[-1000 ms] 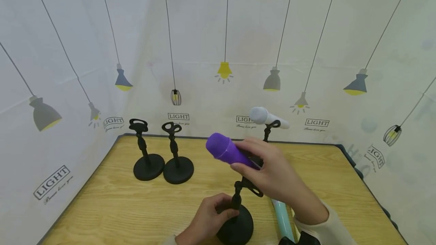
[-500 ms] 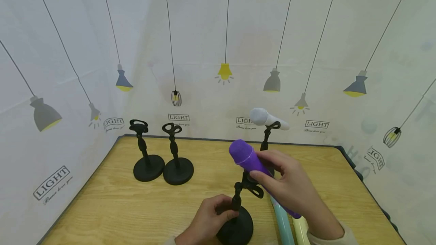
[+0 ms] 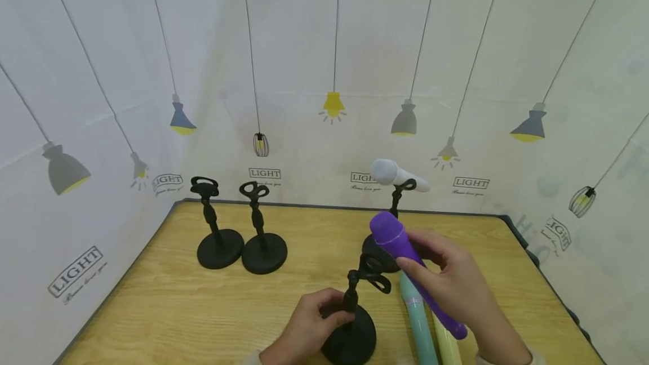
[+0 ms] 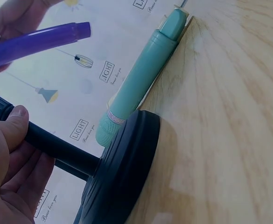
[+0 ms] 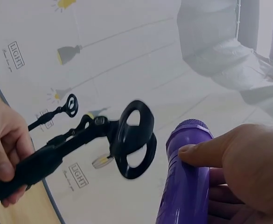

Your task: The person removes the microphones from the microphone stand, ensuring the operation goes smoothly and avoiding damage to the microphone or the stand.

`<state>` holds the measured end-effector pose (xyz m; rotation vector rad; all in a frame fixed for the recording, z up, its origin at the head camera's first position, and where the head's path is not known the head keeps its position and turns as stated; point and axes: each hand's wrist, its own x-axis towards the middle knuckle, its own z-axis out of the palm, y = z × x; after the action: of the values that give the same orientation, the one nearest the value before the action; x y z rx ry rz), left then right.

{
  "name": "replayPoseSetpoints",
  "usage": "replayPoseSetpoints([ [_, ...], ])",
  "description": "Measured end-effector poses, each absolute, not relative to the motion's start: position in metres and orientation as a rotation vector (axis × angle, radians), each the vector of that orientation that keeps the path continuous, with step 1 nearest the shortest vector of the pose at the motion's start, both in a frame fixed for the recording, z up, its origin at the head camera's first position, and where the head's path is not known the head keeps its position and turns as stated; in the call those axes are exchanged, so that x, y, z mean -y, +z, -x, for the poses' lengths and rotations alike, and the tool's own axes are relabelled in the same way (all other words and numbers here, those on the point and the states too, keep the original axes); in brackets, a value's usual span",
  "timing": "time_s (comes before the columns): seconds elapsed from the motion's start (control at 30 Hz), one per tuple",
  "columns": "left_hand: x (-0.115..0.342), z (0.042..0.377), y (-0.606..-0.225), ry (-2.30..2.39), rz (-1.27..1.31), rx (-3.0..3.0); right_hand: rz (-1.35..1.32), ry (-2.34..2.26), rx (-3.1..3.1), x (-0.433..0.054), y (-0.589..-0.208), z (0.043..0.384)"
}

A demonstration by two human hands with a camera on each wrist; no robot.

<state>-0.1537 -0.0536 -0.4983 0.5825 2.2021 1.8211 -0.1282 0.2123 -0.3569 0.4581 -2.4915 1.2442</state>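
Observation:
My right hand point(image 3: 451, 277) grips a purple microphone point(image 3: 413, 266) below its head, tilted with the head up and to the left. In the right wrist view, the microphone point(image 5: 185, 182) is beside the black clip point(image 5: 134, 140) of the near stand, with a gap between them. My left hand point(image 3: 319, 320) holds the post of this black microphone stand point(image 3: 355, 338), thumb and fingers around it. In the left wrist view, the stand's round base point(image 4: 127, 172) rests on the table. That clip's two loops hold nothing.
A turquoise microphone point(image 3: 418, 320) and a pale yellow one point(image 3: 447, 345) lie right of the near stand. Behind, a white microphone point(image 3: 400, 175) sits on another stand. Two stands point(image 3: 219, 248) with bare clips occupy the table's back left. A printed curtain point(image 3: 294, 72) surrounds the table.
My right hand has moved the purple microphone to the right and down, away from above the near stand's clip. My left hand keeps its hold on the post.

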Motion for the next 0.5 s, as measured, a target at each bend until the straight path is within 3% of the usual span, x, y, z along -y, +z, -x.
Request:
replayPoseSetpoints([
  [0.5,0.055,0.153,-0.502,1.833,-0.642,-2.211,-0.083,1.255,2.654,-0.245,-0.391,0.139],
])
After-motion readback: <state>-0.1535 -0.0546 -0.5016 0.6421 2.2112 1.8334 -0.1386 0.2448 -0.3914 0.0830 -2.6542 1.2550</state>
